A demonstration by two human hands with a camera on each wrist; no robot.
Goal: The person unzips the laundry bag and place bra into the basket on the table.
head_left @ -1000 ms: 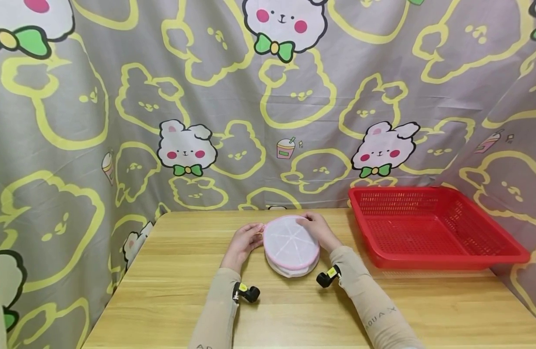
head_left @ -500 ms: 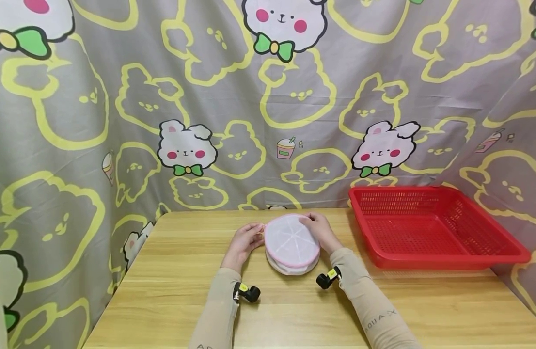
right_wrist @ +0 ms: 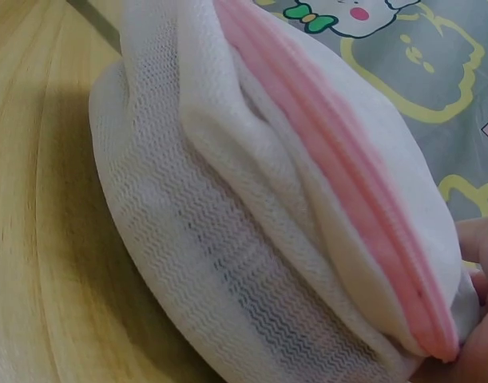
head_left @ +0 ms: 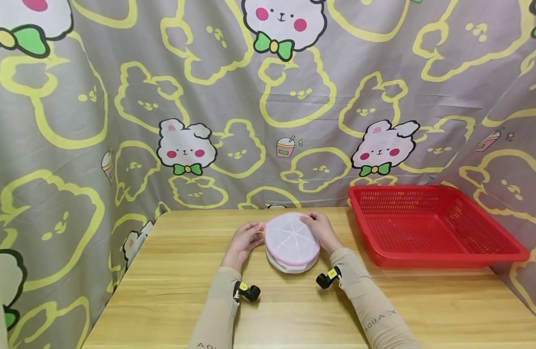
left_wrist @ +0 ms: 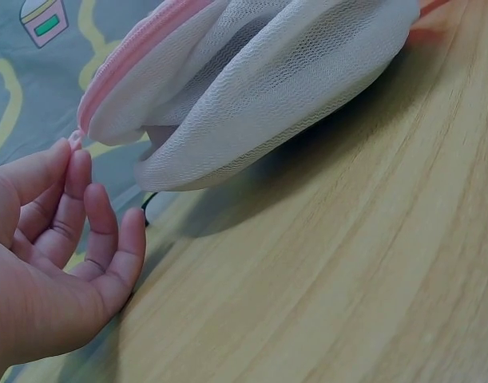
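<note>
A round white mesh laundry bag with a pink zipper around its top stands tilted on the wooden table. At its left side my left hand pinches the small pink zipper pull between thumb and index finger; the other fingers are loosely bent. On the far right my right hand grips the bag's rim, thumb on top and fingers beneath. The right wrist view shows only part of that hand, at the lower right. Soft folds of mesh sag below the zipper, and what the bag contains cannot be told.
A red plastic basket with slotted walls stands to the right of the hands. Behind the wooden table hangs a grey curtain with cartoon prints. Both forearms wear beige sleeves with small wrist cameras.
The bag has shifted slightly away and to the right, its rim lifting a little. My right hand moved slightly with it; my left hand keeps its pinch in nearly the same place.
</note>
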